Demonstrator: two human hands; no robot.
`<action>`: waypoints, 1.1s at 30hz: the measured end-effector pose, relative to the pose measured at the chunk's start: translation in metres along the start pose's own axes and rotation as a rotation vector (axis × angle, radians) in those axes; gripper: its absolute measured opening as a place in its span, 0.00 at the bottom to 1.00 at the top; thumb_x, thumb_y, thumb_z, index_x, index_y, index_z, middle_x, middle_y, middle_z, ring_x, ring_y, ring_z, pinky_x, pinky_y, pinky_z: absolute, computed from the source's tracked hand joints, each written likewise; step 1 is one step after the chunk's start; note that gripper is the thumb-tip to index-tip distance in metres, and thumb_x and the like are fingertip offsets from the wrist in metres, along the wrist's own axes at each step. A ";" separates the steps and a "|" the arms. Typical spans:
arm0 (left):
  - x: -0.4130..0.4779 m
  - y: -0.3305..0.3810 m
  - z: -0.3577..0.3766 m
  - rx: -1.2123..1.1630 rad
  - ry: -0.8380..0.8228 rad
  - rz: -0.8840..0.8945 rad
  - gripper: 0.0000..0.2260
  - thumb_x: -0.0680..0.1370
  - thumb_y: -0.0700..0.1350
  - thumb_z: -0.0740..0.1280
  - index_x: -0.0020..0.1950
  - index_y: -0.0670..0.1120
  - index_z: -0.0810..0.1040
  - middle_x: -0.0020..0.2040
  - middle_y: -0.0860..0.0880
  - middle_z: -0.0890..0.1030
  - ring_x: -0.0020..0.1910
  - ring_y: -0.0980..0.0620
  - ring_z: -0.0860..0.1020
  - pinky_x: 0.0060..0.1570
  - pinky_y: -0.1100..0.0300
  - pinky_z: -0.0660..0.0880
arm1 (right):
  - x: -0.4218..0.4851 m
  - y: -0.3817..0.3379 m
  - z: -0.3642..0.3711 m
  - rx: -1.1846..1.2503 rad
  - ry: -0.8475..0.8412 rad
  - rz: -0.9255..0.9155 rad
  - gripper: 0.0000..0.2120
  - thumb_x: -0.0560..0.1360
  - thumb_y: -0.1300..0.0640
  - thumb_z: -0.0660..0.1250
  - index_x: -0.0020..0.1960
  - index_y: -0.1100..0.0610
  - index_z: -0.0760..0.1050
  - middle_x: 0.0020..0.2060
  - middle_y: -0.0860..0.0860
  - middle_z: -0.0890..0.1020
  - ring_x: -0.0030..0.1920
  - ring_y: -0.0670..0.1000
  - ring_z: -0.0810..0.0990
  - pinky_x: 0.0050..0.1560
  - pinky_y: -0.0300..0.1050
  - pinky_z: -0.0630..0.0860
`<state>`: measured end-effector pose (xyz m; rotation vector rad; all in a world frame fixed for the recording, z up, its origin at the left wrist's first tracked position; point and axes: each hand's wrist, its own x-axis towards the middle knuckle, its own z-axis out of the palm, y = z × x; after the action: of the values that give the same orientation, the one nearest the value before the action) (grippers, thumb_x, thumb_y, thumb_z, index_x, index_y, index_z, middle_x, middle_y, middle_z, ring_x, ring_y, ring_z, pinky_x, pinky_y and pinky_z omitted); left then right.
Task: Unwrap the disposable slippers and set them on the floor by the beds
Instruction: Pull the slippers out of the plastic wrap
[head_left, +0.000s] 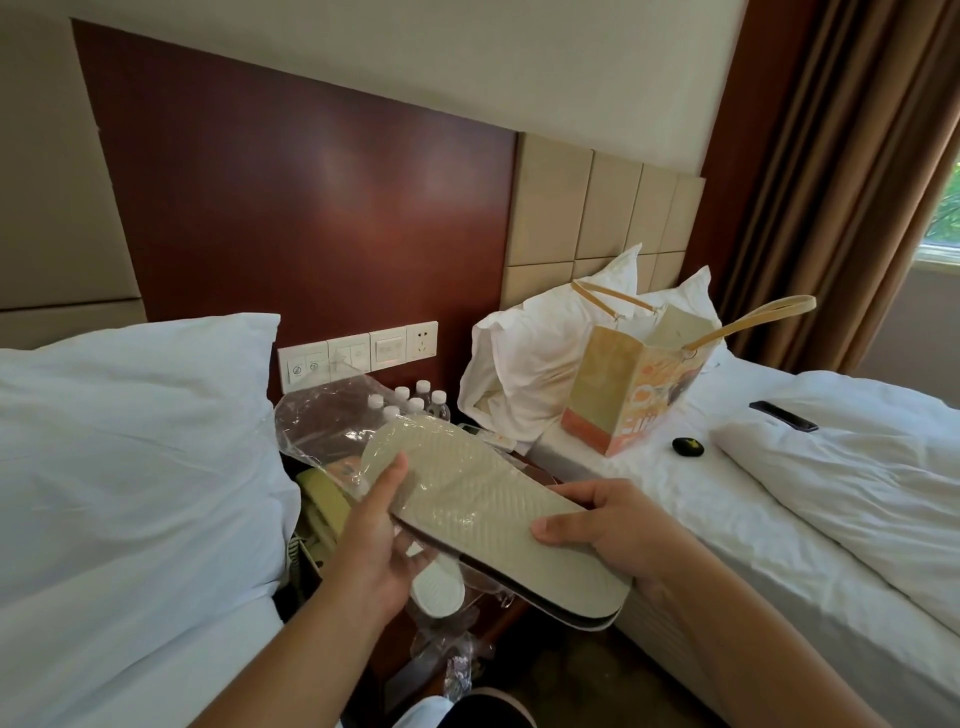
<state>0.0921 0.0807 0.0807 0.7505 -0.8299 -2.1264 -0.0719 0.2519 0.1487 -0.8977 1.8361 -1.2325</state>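
Slippers (483, 499), a pale pair stacked flat with a ribbed sole facing up, are held in the air in the gap between the two beds, over a cluttered nightstand and not yet on the floor. The left hand (374, 540) grips the far half, thumb pressed on top and fingers curled under; the right hand (613, 525) grips the near end the same way. A clear plastic wrapper (322, 415) bunches around the far tip, and it looks only partly pulled off. Just beyond it stand some water bottles (415, 400), with a telephone (319, 504) below the wrapper. A paper bag (623, 384) sits on the right bed (779, 519). From where I stand, the risk is a sharp tug: the plastic could snag on the tip and swing into the bottles, or the two slippers could slide apart and one drop into the clutter rather than onto the floor.
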 end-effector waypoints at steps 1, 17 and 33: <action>-0.003 -0.005 0.000 0.006 0.002 -0.012 0.27 0.64 0.57 0.79 0.59 0.48 0.80 0.54 0.46 0.86 0.54 0.41 0.84 0.48 0.42 0.80 | 0.000 0.000 0.000 0.000 0.000 0.000 0.15 0.61 0.51 0.82 0.47 0.42 0.85 0.43 0.49 0.88 0.43 0.53 0.87 0.42 0.47 0.83; 0.018 -0.018 0.011 0.024 0.063 -0.062 0.27 0.62 0.45 0.81 0.59 0.42 0.80 0.49 0.42 0.87 0.45 0.44 0.86 0.38 0.50 0.83 | -0.005 0.011 -0.012 -0.020 0.023 0.027 0.11 0.65 0.56 0.80 0.44 0.43 0.86 0.41 0.49 0.88 0.40 0.51 0.87 0.34 0.39 0.80; 0.077 -0.047 0.012 0.345 0.085 -0.012 0.32 0.71 0.40 0.78 0.70 0.47 0.68 0.51 0.43 0.85 0.43 0.46 0.86 0.36 0.53 0.82 | -0.023 0.072 -0.121 0.015 0.015 0.113 0.21 0.59 0.51 0.82 0.52 0.49 0.85 0.48 0.54 0.87 0.49 0.57 0.86 0.54 0.56 0.80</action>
<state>0.0204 0.0492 0.0343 1.0158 -1.1638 -1.9691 -0.1759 0.3452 0.1175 -0.7677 1.8601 -1.1845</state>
